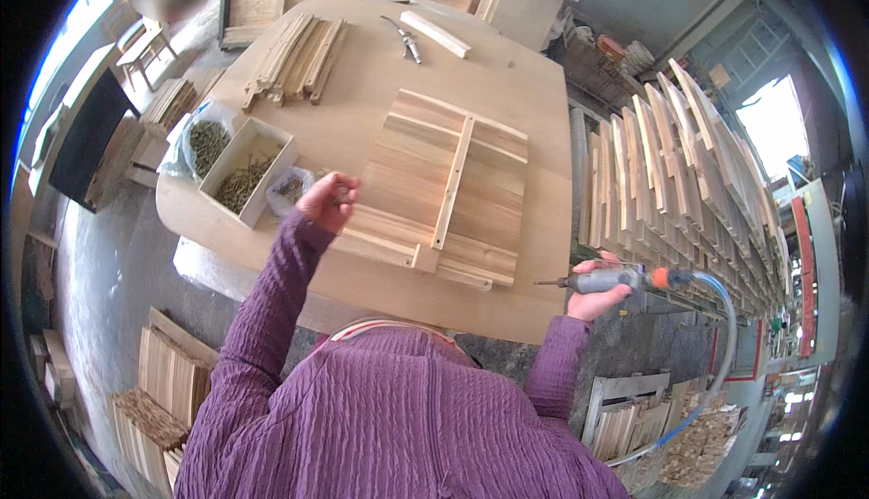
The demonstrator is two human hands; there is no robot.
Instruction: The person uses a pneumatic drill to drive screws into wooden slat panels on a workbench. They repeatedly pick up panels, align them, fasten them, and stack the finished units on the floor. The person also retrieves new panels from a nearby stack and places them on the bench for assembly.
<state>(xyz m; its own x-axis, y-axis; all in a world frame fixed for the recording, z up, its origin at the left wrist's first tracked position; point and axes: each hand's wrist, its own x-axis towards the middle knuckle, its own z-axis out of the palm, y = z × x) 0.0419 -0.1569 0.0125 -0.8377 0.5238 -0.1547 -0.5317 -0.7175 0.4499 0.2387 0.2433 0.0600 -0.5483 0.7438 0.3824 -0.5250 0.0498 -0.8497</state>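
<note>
One slatted wooden panel, one screw box, one pneumatic screwdriver, two hands.

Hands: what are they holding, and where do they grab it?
The right hand grips a pneumatic screwdriver around its body. The left hand's fingers pinch something small, too blurred to tell, beside the wooden panel.
</note>
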